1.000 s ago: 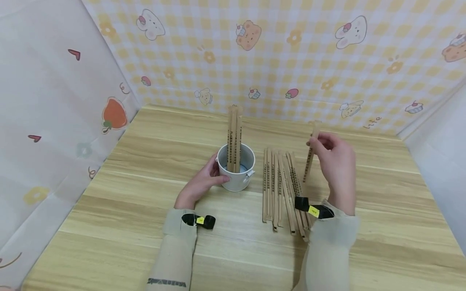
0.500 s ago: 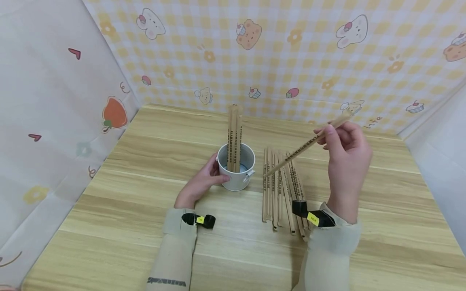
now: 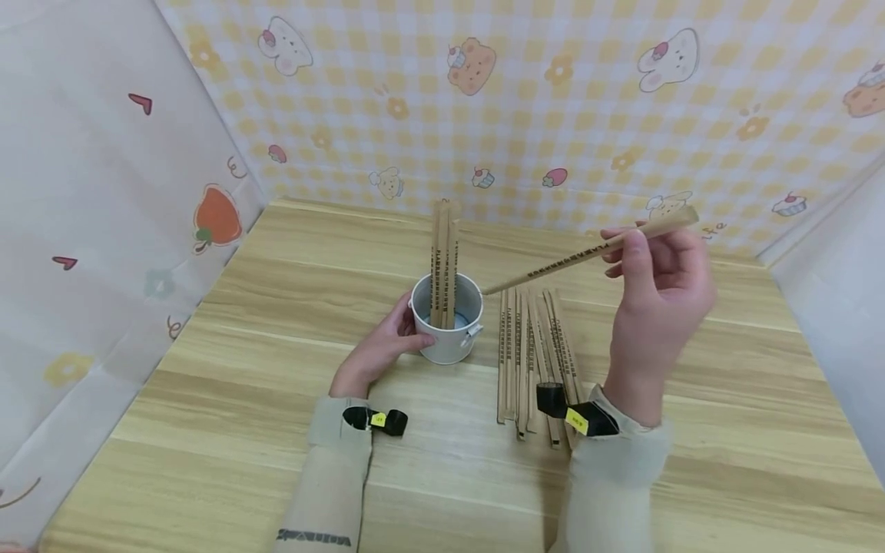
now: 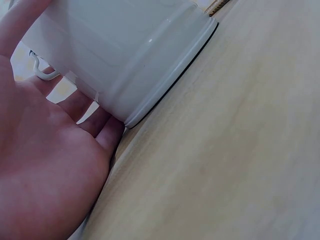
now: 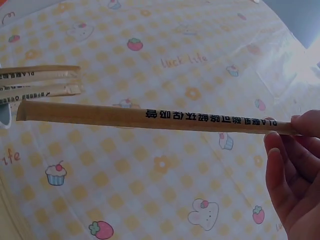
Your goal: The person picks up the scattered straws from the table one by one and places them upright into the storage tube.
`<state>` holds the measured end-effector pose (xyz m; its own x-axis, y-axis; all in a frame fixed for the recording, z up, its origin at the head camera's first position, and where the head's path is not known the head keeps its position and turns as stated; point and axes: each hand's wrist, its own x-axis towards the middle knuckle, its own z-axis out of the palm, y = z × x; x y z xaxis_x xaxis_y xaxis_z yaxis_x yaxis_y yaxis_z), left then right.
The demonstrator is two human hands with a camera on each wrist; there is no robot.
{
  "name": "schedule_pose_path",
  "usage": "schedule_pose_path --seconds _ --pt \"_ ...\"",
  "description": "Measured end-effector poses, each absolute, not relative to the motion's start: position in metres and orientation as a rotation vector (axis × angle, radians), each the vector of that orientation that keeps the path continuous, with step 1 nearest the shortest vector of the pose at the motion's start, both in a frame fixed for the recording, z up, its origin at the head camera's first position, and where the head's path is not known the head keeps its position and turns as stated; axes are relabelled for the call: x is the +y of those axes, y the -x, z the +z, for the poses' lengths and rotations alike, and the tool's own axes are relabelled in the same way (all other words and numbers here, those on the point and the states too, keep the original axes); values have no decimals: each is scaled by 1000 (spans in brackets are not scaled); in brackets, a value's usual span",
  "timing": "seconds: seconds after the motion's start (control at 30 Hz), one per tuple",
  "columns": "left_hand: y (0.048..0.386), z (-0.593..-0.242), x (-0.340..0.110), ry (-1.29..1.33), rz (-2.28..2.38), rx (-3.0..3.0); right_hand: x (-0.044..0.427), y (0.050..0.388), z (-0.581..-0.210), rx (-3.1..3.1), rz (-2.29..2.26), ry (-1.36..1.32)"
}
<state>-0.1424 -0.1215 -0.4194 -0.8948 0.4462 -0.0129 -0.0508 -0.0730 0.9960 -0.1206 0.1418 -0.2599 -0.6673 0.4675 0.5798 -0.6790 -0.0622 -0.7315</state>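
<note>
person stood over the desk (image 3: pixel 228 384), both hands busy. left hand (image 3: pixel 379 349) gripped the white bucket (image 3: pixel 449 349) low on its side, thumb in front, fingers curled around the back; bucket sat upright on the desk. a few paper-wrapped straws (image 3: pixel 445 265) stood in it, upper ends well above the rim. right hand (image 3: pixel 660 280) was up off the desk, fingers pinching one wrapped straw (image 3: pixel 570 263) near its upper end. that straw slanted down toward the bucket, lower end right by the rim; touching or not, couldn't tell. dark print ran along the wrapper. more wrapped straws (image 3: pixel 518 361) lay side by side on the desk, just beside the bucket, partly under the right forearm. black wrist cameras (image 3: pixel 577 415) on both sleeves (image 3: pixel 611 476), yellow labels. yellow checked cloth (image 3: pixel 512 115) hung behind, cartoon prints all over.
</note>
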Motion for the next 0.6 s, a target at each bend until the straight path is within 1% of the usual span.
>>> schedule_pose_path --seconds 0.27,0.6 --pt "143 -419 -122 -429 2038 1863 125 122 -259 -1474 1848 -272" --pt "142 -420 -122 -426 2020 1895 107 125 -268 -1804 1672 -337"
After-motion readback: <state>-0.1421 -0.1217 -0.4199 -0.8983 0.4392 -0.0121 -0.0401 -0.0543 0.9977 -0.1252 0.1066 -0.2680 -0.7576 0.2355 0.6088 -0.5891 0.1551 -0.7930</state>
